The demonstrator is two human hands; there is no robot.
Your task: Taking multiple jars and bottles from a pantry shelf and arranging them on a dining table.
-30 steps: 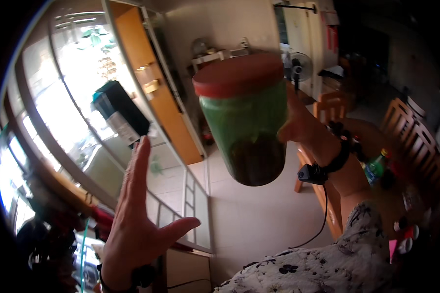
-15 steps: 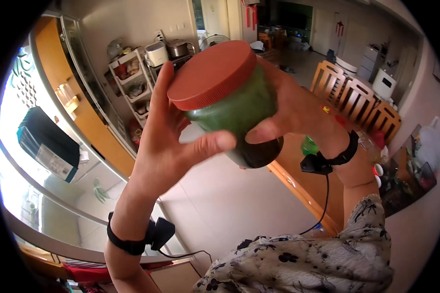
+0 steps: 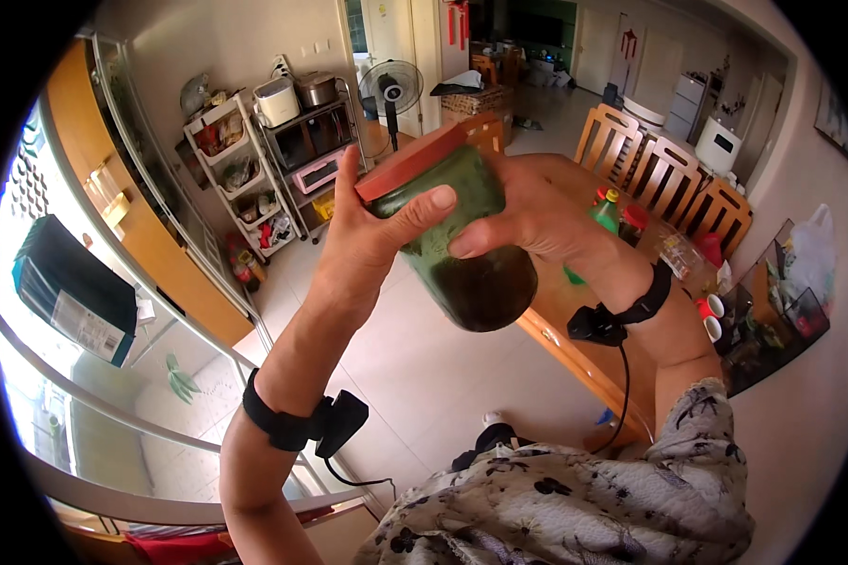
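From the head view, you are holding a green glass jar (image 3: 462,245) tilted in the air above the tiled floor (image 3: 415,367). Your left hand (image 3: 367,240) is wrapping around its red lid (image 3: 407,162), thumb pressing the glass. Your right hand (image 3: 528,212) is gripping the jar's body, near the wooden dining table (image 3: 584,348).

1. Left hand (image 3: 372,240), spread open well apart from the jar (image 3: 452,235) a second ago, now clamped over its red lid (image 3: 410,160).
2. Jar tipped further over, lid now pointing left.
3. Right hand (image 3: 528,221) shifted lower along the glass.
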